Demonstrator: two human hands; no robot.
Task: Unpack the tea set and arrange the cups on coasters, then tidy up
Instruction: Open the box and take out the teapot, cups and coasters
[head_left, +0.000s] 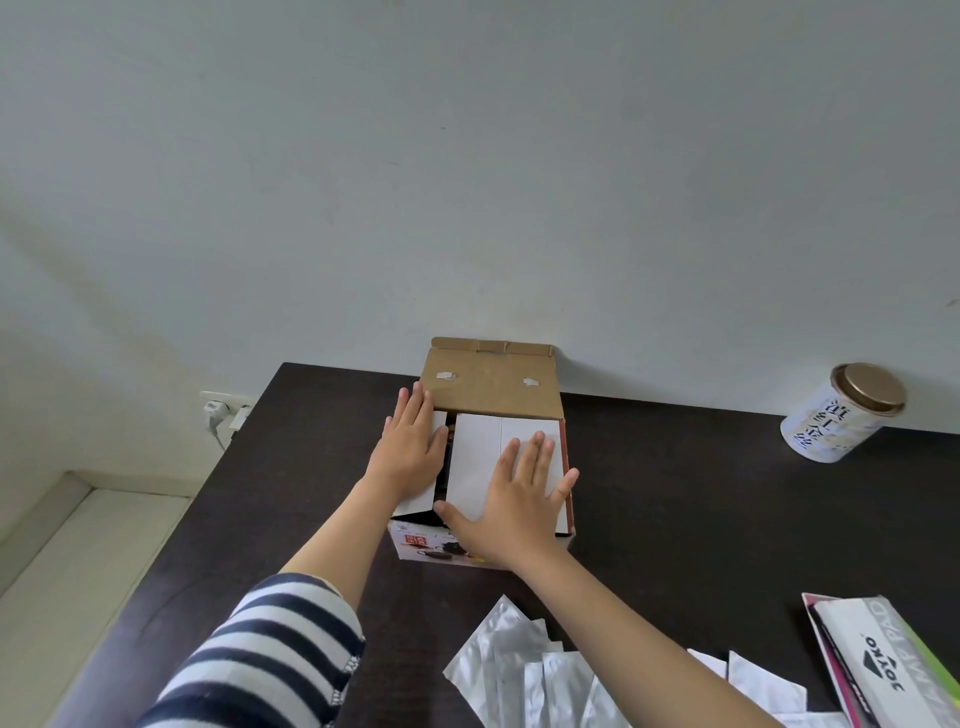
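A tea set box (431, 543) stands on the dark table (701, 519) against the wall, its brown lid (491, 382) raised at the back. My left hand (413, 444) lies flat on the narrow left inner flap (422, 501). My right hand (517, 493) lies flat, fingers spread, on the wide white right flap (475, 457). Between the two flaps a dark gap shows; what is inside cannot be made out. No cups or coasters are visible.
A round tin (839, 415) with a gold lid stands at the far right by the wall. Several silver foil pouches (524, 670) lie near the front edge, with a stamp-pad box (878, 660) at the right. A wall socket (221, 410) sits beyond the table's left edge.
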